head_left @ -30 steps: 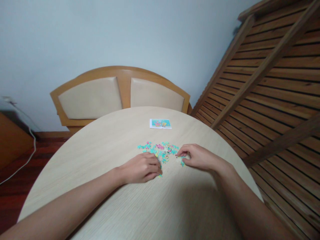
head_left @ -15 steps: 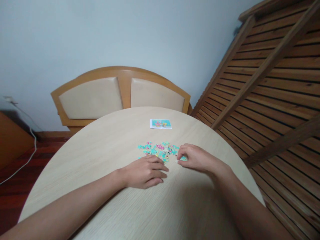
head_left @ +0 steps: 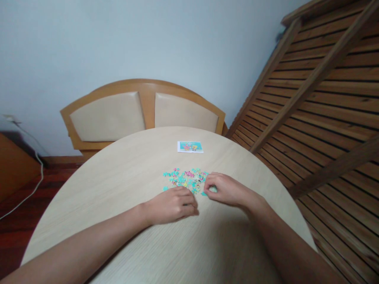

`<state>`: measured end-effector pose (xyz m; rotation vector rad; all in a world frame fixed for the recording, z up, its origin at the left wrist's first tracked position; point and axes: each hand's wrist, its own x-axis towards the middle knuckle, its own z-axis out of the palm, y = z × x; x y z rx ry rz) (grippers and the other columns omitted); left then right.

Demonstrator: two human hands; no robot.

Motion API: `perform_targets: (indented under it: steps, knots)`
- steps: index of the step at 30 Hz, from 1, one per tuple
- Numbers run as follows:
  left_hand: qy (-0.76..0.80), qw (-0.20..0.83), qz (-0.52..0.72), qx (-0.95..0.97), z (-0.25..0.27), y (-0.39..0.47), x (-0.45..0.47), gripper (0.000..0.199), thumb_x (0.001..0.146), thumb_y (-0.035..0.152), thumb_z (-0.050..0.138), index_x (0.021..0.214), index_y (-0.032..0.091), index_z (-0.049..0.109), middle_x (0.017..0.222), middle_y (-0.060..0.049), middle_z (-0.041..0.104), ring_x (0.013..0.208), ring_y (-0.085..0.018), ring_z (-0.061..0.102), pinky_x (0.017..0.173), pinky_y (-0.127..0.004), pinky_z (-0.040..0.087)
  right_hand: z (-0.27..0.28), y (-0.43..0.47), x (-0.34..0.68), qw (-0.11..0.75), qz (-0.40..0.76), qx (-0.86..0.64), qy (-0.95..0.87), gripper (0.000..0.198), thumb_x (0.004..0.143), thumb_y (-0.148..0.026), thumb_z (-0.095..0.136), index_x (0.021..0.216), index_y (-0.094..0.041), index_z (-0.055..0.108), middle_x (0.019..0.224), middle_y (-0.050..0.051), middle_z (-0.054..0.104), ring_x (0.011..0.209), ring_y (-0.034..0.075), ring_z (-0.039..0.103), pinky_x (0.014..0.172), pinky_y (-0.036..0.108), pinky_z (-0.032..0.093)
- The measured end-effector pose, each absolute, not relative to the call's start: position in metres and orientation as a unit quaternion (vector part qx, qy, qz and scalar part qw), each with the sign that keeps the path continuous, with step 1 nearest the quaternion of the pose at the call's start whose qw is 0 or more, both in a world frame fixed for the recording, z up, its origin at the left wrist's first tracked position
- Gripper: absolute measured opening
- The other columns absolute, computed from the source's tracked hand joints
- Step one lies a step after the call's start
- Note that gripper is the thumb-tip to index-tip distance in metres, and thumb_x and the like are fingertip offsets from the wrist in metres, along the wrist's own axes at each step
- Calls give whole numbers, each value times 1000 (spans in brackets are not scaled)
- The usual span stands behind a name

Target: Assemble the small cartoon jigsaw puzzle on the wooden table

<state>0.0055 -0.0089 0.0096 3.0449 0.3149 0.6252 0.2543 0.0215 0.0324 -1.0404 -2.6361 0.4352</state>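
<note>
Pieces of a flat cardboard-like puzzle (head_left: pixel 189 173), small and bumpy, in blue-green, pink and yellow, lie in a loose heap near the middle of a round, pale wood table (head_left: pixel 124 169). The heap is longer from side to side than from front to back. Its pieces point every which way. Past them lies a white-edged card with a blue-green, pink and yellow picture (head_left: pixel 190 147), its long side going left to right.

The left hand (head_left: pixel 174 204) is partly curled, palm down, at the near edge of the heap. Its fingers hide what is under them, so I cannot tell if it has hold of a piece. The right hand (head_left: pixel 222 190) is at the heap's right side, with thumb and pointing finger bent round like a ring, tips close together. They are right by some blue-green pieces, but I cannot tell if they pinch one.

The left arm (head_left: pixel 97 238) slants in from the bottom left corner. The right arm (head_left: pixel 284 240) slants in from the bottom right, bending at the wrist so the fingers point left.
</note>
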Motion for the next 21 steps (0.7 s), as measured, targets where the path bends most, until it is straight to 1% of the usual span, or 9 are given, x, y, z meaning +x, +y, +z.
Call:
perform_targets:
  steps: [4, 7, 9, 11, 14, 16, 18, 19, 21]
  knots:
    - [106, 1, 203, 974, 10, -11, 8, 20, 104, 23, 49, 105, 18, 68, 96, -5, 72, 94, -19, 63, 84, -31, 48, 33, 22, 255, 137, 149, -364, -909, 12, 85, -15, 61, 80, -19, 71, 82, 3, 71, 82, 19, 63, 78, 29, 47]
    - [140, 56, 219, 964, 9, -11, 7, 22, 105, 24, 46, 109, 20, 67, 97, -5, 73, 98, -18, 63, 88, -31, 47, 35, 24, 259, 146, 141, -374, -905, 11, 87, -19, 60, 84, -19, 71, 86, 5, 71, 86, 20, 64, 82, 31, 48]
    - [169, 93, 227, 955, 8, -10, 6, 22, 105, 26, 46, 108, 21, 68, 99, -4, 73, 101, -19, 63, 92, -33, 46, 34, 26, 264, 161, 133, -382, -900, 15, 90, -23, 58, 96, -19, 71, 96, 7, 71, 95, 22, 64, 90, 35, 48]
    - [187, 111, 229, 949, 6, -8, 6, 22, 105, 29, 47, 107, 22, 68, 99, -4, 73, 103, -19, 63, 95, -33, 46, 30, 29, 270, 170, 131, -392, -895, 28, 92, -30, 58, 115, -19, 68, 115, 10, 69, 111, 25, 61, 101, 40, 46]
    - [198, 119, 230, 945, 5, -6, 6, 24, 105, 30, 46, 104, 22, 69, 99, -4, 73, 103, -19, 63, 97, -33, 45, 19, 32, 276, 132, 153, -424, -883, 61, 90, -46, 61, 144, -18, 51, 149, 15, 50, 139, 30, 43, 116, 47, 34]
    - [211, 119, 232, 942, 6, -4, 5, 23, 105, 32, 47, 104, 21, 68, 100, -5, 72, 103, -19, 63, 97, -34, 46, 12, 32, 276, 85, 174, -457, -868, 82, 87, -59, 61, 153, -17, 38, 161, 16, 32, 149, 34, 28, 121, 51, 25]
    - [234, 114, 233, 937, 8, -2, 1, 22, 102, 36, 51, 111, 21, 65, 110, -7, 70, 108, -21, 63, 100, -36, 46, 7, 30, 272, 51, 190, -477, -856, 94, 86, -69, 57, 158, -17, 28, 165, 15, 19, 152, 36, 14, 124, 53, 16]
    - [248, 108, 230, 935, 8, 0, -3, 27, 100, 39, 55, 118, 20, 63, 119, -9, 68, 114, -23, 61, 102, -39, 45, 5, 29, 268, 42, 194, -478, -856, 98, 85, -73, 55, 159, -17, 23, 166, 14, 14, 153, 36, 10, 124, 54, 12]
    - [269, 85, 216, 935, 7, 4, -14, 54, 92, 50, 62, 136, 20, 52, 141, -14, 55, 131, -30, 50, 110, -47, 39, 2, 27, 261, 37, 193, -466, -863, 104, 84, -77, 52, 161, -18, 16, 167, 14, 8, 153, 35, 4, 124, 55, 7]
